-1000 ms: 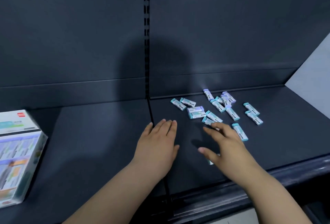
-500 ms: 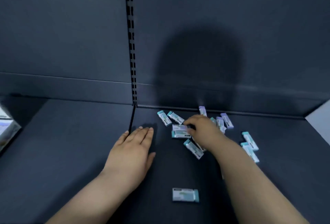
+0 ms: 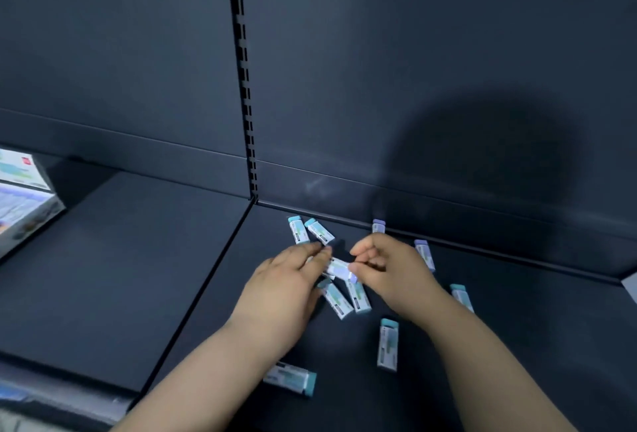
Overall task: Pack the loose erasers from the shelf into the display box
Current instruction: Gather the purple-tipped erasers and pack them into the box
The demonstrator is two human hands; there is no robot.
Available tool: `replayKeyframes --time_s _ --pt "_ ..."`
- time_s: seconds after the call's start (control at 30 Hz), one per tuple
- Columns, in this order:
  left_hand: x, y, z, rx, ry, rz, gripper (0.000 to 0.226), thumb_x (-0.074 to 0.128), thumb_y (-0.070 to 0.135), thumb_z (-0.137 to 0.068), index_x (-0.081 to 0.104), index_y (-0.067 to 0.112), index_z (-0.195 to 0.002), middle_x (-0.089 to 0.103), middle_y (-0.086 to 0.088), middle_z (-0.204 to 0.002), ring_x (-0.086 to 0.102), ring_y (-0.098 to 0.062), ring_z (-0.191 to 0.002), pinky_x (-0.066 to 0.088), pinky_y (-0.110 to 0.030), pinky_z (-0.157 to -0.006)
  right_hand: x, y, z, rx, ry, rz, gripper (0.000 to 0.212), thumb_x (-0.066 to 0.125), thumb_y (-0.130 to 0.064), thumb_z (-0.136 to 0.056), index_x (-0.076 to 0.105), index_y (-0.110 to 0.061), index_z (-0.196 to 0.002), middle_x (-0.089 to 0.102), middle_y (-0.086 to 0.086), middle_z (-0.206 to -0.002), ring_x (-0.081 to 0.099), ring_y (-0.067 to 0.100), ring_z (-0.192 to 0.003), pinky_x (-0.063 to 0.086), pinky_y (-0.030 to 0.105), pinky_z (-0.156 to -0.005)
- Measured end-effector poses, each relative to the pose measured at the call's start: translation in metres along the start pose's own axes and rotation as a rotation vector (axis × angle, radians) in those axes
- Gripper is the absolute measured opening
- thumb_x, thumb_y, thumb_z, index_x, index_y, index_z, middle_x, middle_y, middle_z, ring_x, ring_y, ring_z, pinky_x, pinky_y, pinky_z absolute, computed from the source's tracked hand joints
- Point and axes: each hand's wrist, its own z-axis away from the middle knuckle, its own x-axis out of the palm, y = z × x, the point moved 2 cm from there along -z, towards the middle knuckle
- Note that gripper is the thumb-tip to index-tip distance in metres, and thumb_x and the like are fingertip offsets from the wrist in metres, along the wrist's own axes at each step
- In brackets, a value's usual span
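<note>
now the right hand point(image 3: 389, 269) has its curled fingers point(image 3: 370, 261) pinching one end of a small white-sleeved eraser point(image 3: 339, 266), a short rectangular block, over the dark grey metal shelf point(image 3: 120, 259). the left hand point(image 3: 286, 290) lays its fingers on the other end. blur hides whether it pinches or only steadies, so i cannot tell.

half a second ago that left hand lay flat on the shelf, at 9 o'clock from the pile, while the right hand dug in alone. since then the left has come across to meet it. my reading: picking has begun, and this first piece may be passing into the left hand for gathering. nothing looks packed yet.

the other loose erasers point(image 3: 387, 343), teal-capped and purple-capped, lie scattered around the grip. two are just beside it at 11 o'clock, one sits by the back wall at 1 o'clock, and two lie side by side at 6 o'clock. more lie from 3 to 5 o'clock, and one near the left forearm at 7 o'clock. the printed white display box point(image 3: 24, 204) sits well apart at 9 o'clock, at the frame's edge, so every handful must travel across the shelf.
</note>
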Motion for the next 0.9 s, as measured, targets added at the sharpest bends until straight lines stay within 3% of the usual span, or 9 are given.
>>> replayKeyframes --time_s 0.1,0.23,0.37,0.43,0.5,0.63,0.77,0.83,0.9 --pt "0.004 0.014 -0.008 0.094 0.033 0.009 0.041 0.076 0.022 -0.066 0.067 0.022 -0.106 0.066 0.005 -0.101 0.065 -0.020 -0.089 0.054 -0.033 -0.067 -0.003 -0.006 0.016 0.088 -0.075 -0.292 0.013 0.066 -0.004 -0.080 0.059 -0.014 -0.082 0.064 -0.002 -0.064 0.063 0.016 -0.054 0.055 0.036 -0.068" --pt "0.007 0.014 -0.010 0.072 0.097 0.116 0.022 0.067 0.012 -0.070 0.071 0.016 -0.092 0.058 0.002 -0.085 0.060 -0.022 -0.075 0.053 -0.031 -0.062 -0.017 0.000 0.010 0.130 -0.077 -0.322 0.009 0.066 -0.003 -0.081 0.059 -0.009 -0.078 0.065 0.004 -0.065 0.065 0.014 -0.056 0.057 0.034 -0.068" --pt "-0.001 0.007 -0.007 -0.158 0.008 0.156 0.029 0.066 0.031 -0.084 0.064 0.027 -0.113 0.054 0.003 -0.094 0.058 -0.024 -0.091 0.043 -0.024 -0.073 -0.054 0.020 -0.034 0.054 0.228 0.240 0.005 0.066 -0.012 -0.081 0.066 -0.014 -0.086 0.068 0.003 -0.086 0.063 0.014 -0.077 0.048 0.024 -0.079" --pt "-0.001 0.000 -0.006 -0.304 -0.096 0.160 0.047 0.061 0.040 -0.085 0.048 0.033 -0.129 0.059 0.002 -0.115 0.056 -0.020 -0.107 0.044 -0.024 -0.082 -0.056 0.028 -0.054 0.093 0.145 0.423 0.018 0.065 -0.021 -0.082 0.064 -0.011 -0.097 0.068 0.006 -0.101 0.062 0.022 -0.093 0.046 0.027 -0.086" --pt "0.000 -0.005 -0.002 -0.393 -0.186 0.124 0.060 0.063 0.043 -0.083 0.036 0.036 -0.136 0.060 0.000 -0.120 0.057 -0.020 -0.109 0.046 -0.025 -0.085 -0.044 0.030 -0.067 0.161 0.022 0.606 0.033 0.062 -0.039 -0.082 0.060 -0.014 -0.103 0.065 0.004 -0.107 0.059 0.026 -0.101 0.045 0.034 -0.089" --pt "0.002 -0.007 0.003 -0.430 -0.297 0.053 0.050 0.063 0.041 -0.084 0.045 0.033 -0.130 0.053 0.003 -0.121 0.054 -0.017 -0.110 0.043 -0.023 -0.087 -0.020 0.029 -0.081 0.166 0.028 0.908 0.044 0.058 -0.050 -0.079 0.051 -0.020 -0.110 0.062 0.002 -0.110 0.053 0.025 -0.108 0.034 0.039 -0.089" --pt "0.001 -0.007 0.004 -0.416 -0.454 -0.067 0.043 0.058 0.037 -0.087 0.047 0.022 -0.126 0.044 -0.001 -0.126 0.050 -0.018 -0.113 0.040 -0.022 -0.086 -0.023 0.026 -0.077 0.162 0.109 0.609 0.037 0.060 -0.031 -0.076 0.053 -0.023 -0.112 0.066 -0.005 -0.103 0.058 0.022 -0.100 0.038 0.032 -0.088" --pt "-0.002 -0.006 0.008 -0.413 -0.511 -0.137 0.037 0.057 0.034 -0.088 0.049 0.019 -0.121 0.045 -0.002 -0.125 0.051 -0.019 -0.113 0.041 -0.024 -0.086 -0.028 0.020 -0.065 0.159 0.146 0.301 0.034 0.062 -0.023 -0.075 0.057 -0.022 -0.108 0.068 -0.009 -0.090 0.061 0.012 -0.085 0.048 0.021 -0.074" --pt "-0.004 -0.005 0.012 -0.420 -0.502 -0.190 0.030 0.057 0.033 -0.086 0.051 0.021 -0.113 0.049 0.000 -0.120 0.053 -0.020 -0.109 0.043 -0.027 -0.082 -0.031 0.008 -0.050 0.119 0.156 0.101 0.026 0.063 -0.019 -0.077 0.060 -0.020 -0.102 0.067 -0.012 -0.078 0.058 -0.001 -0.073 0.041 0.006 -0.053"
